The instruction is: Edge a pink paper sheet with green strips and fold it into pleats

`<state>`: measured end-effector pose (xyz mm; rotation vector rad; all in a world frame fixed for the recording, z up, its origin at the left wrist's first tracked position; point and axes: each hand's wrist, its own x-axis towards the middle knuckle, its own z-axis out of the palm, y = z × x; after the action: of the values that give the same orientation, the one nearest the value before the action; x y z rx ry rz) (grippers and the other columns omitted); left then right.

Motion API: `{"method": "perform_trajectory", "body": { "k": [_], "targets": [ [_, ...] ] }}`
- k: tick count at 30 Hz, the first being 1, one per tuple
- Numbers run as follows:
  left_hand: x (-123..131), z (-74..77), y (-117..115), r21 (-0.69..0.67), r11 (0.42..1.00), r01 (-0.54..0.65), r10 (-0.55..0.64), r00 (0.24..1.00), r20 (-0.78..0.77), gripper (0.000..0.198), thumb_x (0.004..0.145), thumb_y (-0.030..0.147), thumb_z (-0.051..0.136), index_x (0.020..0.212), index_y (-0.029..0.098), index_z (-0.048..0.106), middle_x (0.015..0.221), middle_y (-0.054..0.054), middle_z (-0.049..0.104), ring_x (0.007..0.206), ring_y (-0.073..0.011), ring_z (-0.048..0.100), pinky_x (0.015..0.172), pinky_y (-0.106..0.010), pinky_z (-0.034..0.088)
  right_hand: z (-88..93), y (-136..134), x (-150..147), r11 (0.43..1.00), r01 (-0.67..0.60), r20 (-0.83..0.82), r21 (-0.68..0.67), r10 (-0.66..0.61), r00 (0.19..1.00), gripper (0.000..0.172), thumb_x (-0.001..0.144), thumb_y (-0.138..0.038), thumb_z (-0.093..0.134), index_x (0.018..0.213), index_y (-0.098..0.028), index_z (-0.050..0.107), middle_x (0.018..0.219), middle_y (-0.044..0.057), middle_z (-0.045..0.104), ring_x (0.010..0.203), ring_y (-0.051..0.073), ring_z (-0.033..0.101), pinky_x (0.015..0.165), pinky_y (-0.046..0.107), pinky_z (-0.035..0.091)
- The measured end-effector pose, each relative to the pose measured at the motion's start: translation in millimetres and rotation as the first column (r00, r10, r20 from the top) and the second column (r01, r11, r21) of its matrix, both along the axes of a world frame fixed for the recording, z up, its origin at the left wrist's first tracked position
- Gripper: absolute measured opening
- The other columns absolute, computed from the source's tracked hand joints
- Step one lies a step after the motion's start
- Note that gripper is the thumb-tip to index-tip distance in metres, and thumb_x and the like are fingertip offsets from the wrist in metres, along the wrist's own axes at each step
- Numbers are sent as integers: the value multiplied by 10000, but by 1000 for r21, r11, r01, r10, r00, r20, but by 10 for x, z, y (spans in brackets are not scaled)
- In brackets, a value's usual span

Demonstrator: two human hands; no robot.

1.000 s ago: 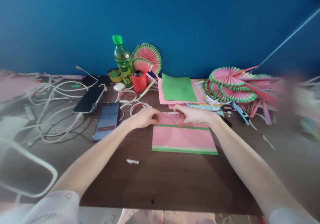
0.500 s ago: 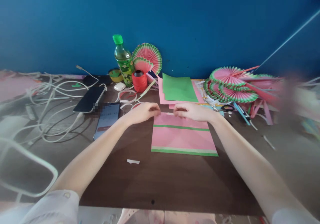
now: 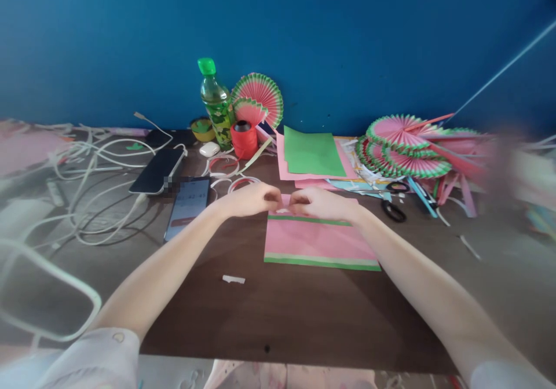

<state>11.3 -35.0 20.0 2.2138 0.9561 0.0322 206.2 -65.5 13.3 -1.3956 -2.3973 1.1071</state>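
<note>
Pinch tightens at far-left fold of pink sheet (image 3: 317,241)

Left hand (image 3: 249,199) and right hand (image 3: 319,204) are both closed in a pinch on the sheet's far folded strip. Half a second ago they sat well apart along that edge. Now the right hand has slid left and the fingertips almost meet near the sheet's far left corner. I read this as the crease being worked at its left end. The sheet lies flat at mid-desk, green stripe just below the hands, green border along its near edge.

A white scrap (image 3: 233,279) lies near the desk's (image 3: 278,319) front edge, a phone (image 3: 187,201) to the left, scissors (image 3: 393,209) to the right and paper fans (image 3: 403,146) at the far right.

Hidden: the fingertips and the fold under them are covered by the knuckles. The right edge of the view is blurred.
</note>
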Motion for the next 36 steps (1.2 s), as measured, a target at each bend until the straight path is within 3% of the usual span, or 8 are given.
{"method": "perform_trajectory", "body": {
  "k": [5, 12, 19, 26, 36],
  "targets": [
    [-25, -17, 24, 4, 1000, 25, -25, 998, -58, 206, 760, 318, 466, 758, 167, 605, 718, 5, 620, 644, -118, 534, 577, -217, 350, -18, 8, -33, 996, 87, 31, -27, -86, 996, 204, 760, -354, 491, 700, -168, 552, 620, -22, 510, 537, 87, 419, 486, 221, 271],
    [-53, -92, 55, 42, 999, 26, -21, 993, -115, 224, 757, 344, 469, 770, 167, 605, 735, -9, 630, 668, -131, 549, 604, -223, 359, -29, -8, -97, 983, 180, 77, -19, -178, 981, 155, 734, -294, 516, 665, -156, 537, 602, -19, 498, 538, 87, 413, 477, 222, 270],
    [-21, -64, 0, 121, 993, 13, 11, 980, -198, 234, 756, 340, 478, 768, 161, 627, 735, -34, 630, 662, -138, 547, 578, -220, 345, -142, -39, -137, 979, 204, 81, 17, -205, 976, 235, 721, -370, 536, 613, -162, 539, 549, -22, 458, 478, 75, 356, 441, 226, 241],
    [-9, -57, -32, 144, 989, 16, 12, 981, -193, 210, 757, 325, 495, 732, 167, 630, 670, -22, 613, 621, -132, 534, 568, -227, 336, -106, -88, -169, 983, 169, 68, 67, -174, 982, 170, 750, -282, 510, 652, -168, 591, 664, 26, 608, 545, 106, 482, 474, 226, 293],
    [20, -37, -72, 176, 984, 17, 19, 979, -202, 195, 754, 295, 497, 650, 168, 602, 600, -4, 564, 560, -115, 482, 544, -236, 308, -149, -96, -171, 979, 152, 139, 134, -170, 975, 195, 763, -317, 517, 736, -172, 645, 800, 69, 665, 669, 160, 572, 542, 252, 344]
  ]
}}
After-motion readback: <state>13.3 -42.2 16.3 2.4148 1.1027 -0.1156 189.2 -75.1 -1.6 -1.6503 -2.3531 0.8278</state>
